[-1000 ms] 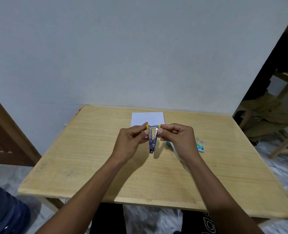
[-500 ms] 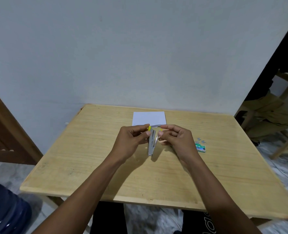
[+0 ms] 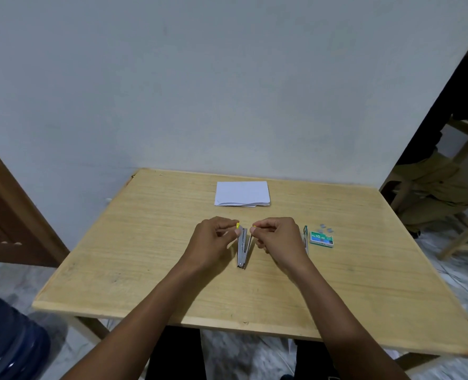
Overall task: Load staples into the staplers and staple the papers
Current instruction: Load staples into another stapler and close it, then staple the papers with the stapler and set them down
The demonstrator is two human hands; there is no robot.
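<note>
Door (image 3: 13,215) of brown wood stands at your nine o'clock, with a dark blue container (image 3: 8,338) on the floor at seven o'clock. The wooden table (image 3: 145,270) is straight ahead of you. Just left of its middle, your left hand (image 3: 213,242) has its fingers curled and pinches the yellow tip of the left arm of the stapler (image 3: 242,250). The stapler is spread open in a narrow V, its hinge end pointing at six o'clock and resting on the table, its two arms opening toward twelve. At twelve o'clock from it, well apart and near the far edge, the papers (image 3: 242,193) lie in a flat white stack. Your right hand (image 3: 279,242) pinches the right arm of the stapler at its tip, fingers curled. At three o'clock from that hand stands a thin teal-ended object (image 3: 305,237), partly hidden by your wrist. Just beside it lies the green staple box (image 3: 321,239), with loose staples (image 3: 326,229) at its one o'clock. At two o'clock, off the table, a seated person (image 3: 441,174) is partly in view.
</note>
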